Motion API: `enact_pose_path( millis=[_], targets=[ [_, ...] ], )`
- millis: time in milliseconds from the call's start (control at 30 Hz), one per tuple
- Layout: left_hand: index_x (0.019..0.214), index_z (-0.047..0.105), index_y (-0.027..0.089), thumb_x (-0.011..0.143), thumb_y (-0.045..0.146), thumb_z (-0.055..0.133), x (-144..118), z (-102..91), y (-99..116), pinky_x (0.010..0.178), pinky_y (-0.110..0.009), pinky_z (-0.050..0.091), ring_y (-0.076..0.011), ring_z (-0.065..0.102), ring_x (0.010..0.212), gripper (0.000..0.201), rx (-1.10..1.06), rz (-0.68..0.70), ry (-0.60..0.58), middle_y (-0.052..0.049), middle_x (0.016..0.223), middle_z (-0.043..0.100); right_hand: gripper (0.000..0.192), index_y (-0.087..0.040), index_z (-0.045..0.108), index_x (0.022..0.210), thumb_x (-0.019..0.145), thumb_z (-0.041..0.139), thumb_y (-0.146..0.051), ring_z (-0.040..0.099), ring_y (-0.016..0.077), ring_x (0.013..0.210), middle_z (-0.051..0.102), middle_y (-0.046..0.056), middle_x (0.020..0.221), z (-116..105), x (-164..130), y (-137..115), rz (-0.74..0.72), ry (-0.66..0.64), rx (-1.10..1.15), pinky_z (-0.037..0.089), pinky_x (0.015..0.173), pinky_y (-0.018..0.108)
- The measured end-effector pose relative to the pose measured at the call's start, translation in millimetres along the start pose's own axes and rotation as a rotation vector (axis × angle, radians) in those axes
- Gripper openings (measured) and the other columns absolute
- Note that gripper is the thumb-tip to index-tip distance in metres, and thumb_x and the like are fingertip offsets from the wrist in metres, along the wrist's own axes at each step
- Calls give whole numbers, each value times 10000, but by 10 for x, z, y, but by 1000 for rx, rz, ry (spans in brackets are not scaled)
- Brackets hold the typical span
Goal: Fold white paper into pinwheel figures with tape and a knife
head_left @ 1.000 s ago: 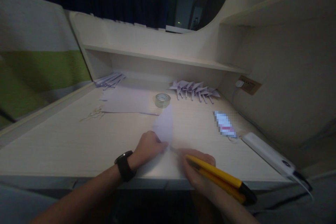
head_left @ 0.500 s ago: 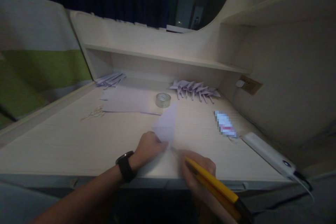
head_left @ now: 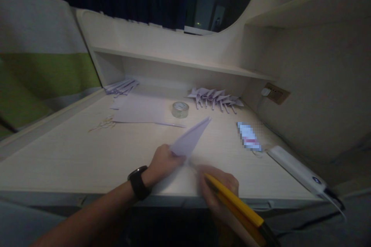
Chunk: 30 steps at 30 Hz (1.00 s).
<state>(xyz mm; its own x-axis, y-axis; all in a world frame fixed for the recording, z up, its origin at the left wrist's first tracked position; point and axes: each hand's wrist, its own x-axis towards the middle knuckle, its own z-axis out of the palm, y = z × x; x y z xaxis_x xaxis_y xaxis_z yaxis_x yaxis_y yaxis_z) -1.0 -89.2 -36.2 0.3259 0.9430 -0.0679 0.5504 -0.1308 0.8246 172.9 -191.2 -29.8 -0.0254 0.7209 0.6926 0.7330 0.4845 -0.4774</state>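
The left hand (head_left: 164, 162), with a black watch (head_left: 138, 182) on its wrist, pinches the near end of a folded sheet of pale paper (head_left: 189, 139) at the front middle of the desk (head_left: 72, 154). The paper's pointed tip rises off the surface and tilts toward the far right. Just to the right, the right hand (head_left: 218, 189) is closed around a yellow utility knife (head_left: 237, 210), whose front end points at the spot where the paper meets the desk; the blade itself is too blurred to make out.

Farther back lies a roll of clear tape (head_left: 180, 109), and beside it to the left a flat sheet of paper (head_left: 140, 111). A row of folded paper pieces (head_left: 216, 98) sits near the back wall, and another bundle (head_left: 121, 87) lies in the far left corner. On the right rest a small pixelated packet (head_left: 248, 137) and a white power strip (head_left: 295, 170).
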Motion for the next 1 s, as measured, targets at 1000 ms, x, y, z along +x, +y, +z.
enact_pose_path(
  millis=[1000],
  targets=[
    [663,710,136,704,363,586,34,-3,2,504,-233,426,-189,637,597,262,46,30,43,-48,599,684,166,-176,695,896,786,571,-191,709,183,741,739,53,836,-17,36,-23,-30,18,3,586,668,233]
  ],
)
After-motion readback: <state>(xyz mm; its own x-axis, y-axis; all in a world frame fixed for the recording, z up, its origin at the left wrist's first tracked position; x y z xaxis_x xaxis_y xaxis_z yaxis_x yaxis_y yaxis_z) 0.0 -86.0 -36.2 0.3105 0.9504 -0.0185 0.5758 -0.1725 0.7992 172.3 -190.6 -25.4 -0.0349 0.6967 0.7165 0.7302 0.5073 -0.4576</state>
